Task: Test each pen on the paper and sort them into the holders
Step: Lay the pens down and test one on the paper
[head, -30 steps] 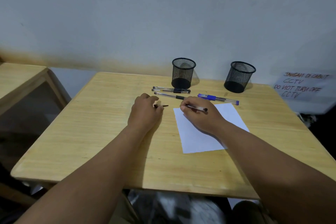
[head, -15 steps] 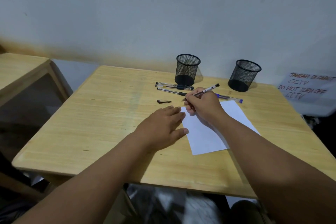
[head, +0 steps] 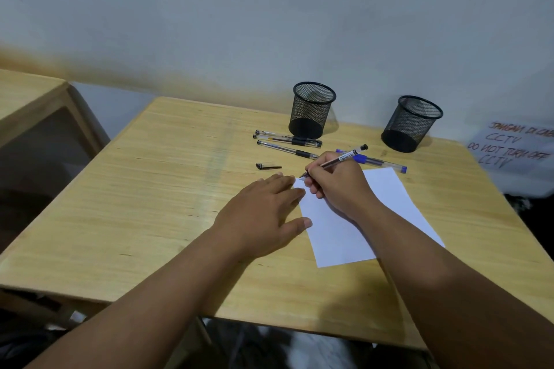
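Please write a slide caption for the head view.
Right hand tests pen on paper; left hand steadies it.

Beyond my right hand (head: 338, 186), a blue-capped clear pen (head: 380, 162) lies across the way to the right black mesh holder (head: 412, 123). Three clear black-grip pens (head: 289, 142) lie before the left black mesh holder (head: 311, 109). A black pen cap (head: 267, 166) lies ahead of my left hand (head: 263, 219); leftward, bare wooden tabletop (head: 150, 204).
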